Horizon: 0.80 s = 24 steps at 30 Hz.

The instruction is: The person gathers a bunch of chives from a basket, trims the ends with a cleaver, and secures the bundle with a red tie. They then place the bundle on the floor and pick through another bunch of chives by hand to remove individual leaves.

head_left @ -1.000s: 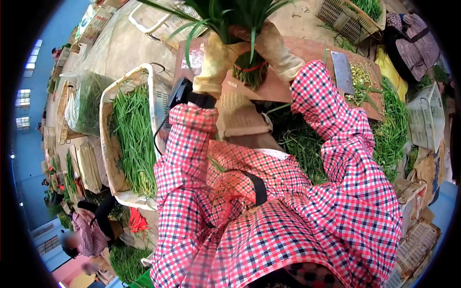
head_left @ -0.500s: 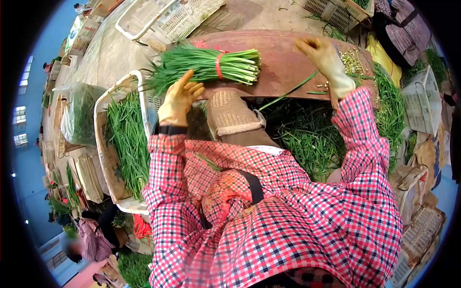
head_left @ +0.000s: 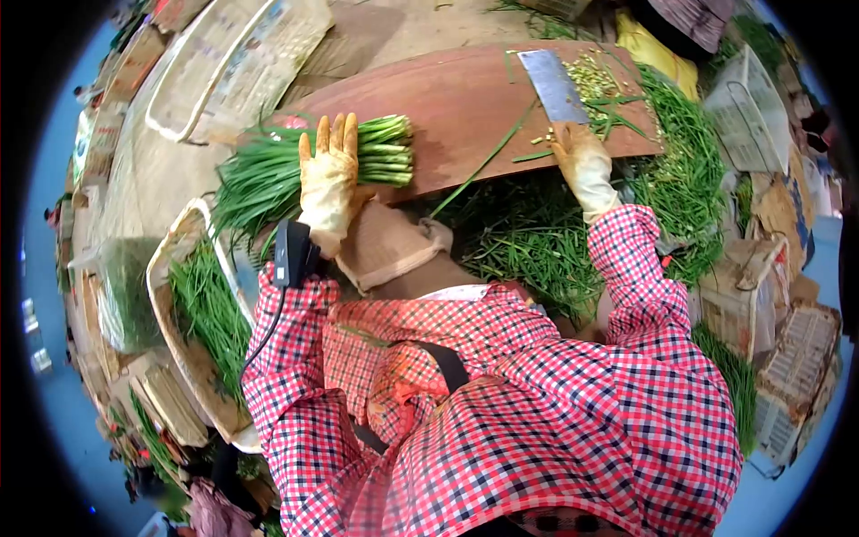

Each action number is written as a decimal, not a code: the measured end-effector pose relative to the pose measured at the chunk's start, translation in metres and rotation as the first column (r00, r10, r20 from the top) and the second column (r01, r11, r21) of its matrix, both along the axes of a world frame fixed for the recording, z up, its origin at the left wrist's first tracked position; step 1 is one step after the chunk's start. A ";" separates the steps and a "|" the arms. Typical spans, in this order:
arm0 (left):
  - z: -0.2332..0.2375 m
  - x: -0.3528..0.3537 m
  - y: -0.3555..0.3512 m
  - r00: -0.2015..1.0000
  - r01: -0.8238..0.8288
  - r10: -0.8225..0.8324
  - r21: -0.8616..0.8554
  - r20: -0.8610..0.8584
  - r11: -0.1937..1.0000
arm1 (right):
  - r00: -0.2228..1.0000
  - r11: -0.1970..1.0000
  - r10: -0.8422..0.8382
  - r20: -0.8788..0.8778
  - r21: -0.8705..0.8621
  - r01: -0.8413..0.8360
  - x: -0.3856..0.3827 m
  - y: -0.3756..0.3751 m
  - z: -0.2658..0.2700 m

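A bundle of garlic chives (head_left: 386,150) lies across the left part of the reddish-brown board (head_left: 465,103), its pale cut stems facing right. My left hand (head_left: 328,183), in a stained yellowish glove, rests on top of the bundle with fingers stretched out; the red band around it is hidden. At the right of the board, my right hand (head_left: 583,166), gloved too, grips a cleaver (head_left: 552,85). Its wide metal blade points away from me, and the handle is hidden in the hand. Chopped stem ends (head_left: 592,79) lie beside the blade.
Loose green leaves (head_left: 537,255) are heaped below the board and to its right. A white basket (head_left: 161,277) of chives stands at the left. Farther off are an overturned white crate (head_left: 259,54), a yellow sack (head_left: 658,54) and another crate (head_left: 750,112).
My left hand has gone from beside the chives to on top of them. My right hand, raised earlier, has come down and taken hold of the cleaver. The view has shifted.
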State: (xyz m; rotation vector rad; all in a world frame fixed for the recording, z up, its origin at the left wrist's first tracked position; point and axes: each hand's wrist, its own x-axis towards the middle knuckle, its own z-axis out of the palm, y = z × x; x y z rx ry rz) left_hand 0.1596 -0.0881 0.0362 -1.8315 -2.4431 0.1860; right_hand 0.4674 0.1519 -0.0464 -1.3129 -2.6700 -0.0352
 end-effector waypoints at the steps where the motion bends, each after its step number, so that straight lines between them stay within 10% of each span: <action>1: -0.009 -0.004 0.009 0.999 0.019 -0.021 -0.075 -0.034 0.997 | 1.000 1.000 -0.001 0.021 0.000 0.001 0.000 0.003 0.005; 4: -0.024 -0.015 0.031 1.000 -0.019 0.018 -0.166 -0.010 0.986 | 0.976 0.990 0.138 0.170 0.014 -0.143 -0.005 0.011 -0.004; 13: -0.009 -0.040 0.049 0.934 0.025 -0.049 0.073 0.353 0.997 | 0.977 0.926 -0.154 0.146 -0.323 0.194 -0.025 0.016 0.037; 16: 0.006 -0.027 0.040 0.925 -0.071 0.041 0.068 0.377 0.995 | 0.990 0.987 -0.096 -0.103 -0.139 0.081 -0.021 0.011 0.028; 17: 0.009 -0.021 0.036 0.904 -0.107 0.061 0.085 0.424 0.991 | 0.905 0.873 -0.181 -0.386 -0.487 -0.034 -0.016 0.007 0.039; 20: -0.018 -0.012 0.039 0.949 -0.177 0.186 -0.058 0.256 0.983 | 0.838 0.760 -0.352 -0.416 -0.650 -0.004 -0.025 -0.033 0.097; 21: -0.006 -0.005 0.043 0.922 -0.224 0.272 -0.195 0.275 0.955 | 0.723 0.945 -0.049 -0.690 -0.267 -0.191 -0.022 -0.042 0.069; 22: -0.010 0.001 0.041 0.954 -0.194 0.213 -0.110 0.212 0.975 | 0.812 0.988 0.049 -0.582 -0.092 -0.125 -0.024 -0.057 0.075; 24: -0.014 0.009 0.041 0.994 -0.096 0.092 0.062 0.057 0.994 | 0.816 0.779 -0.202 -0.542 -0.594 -0.202 -0.032 -0.085 0.109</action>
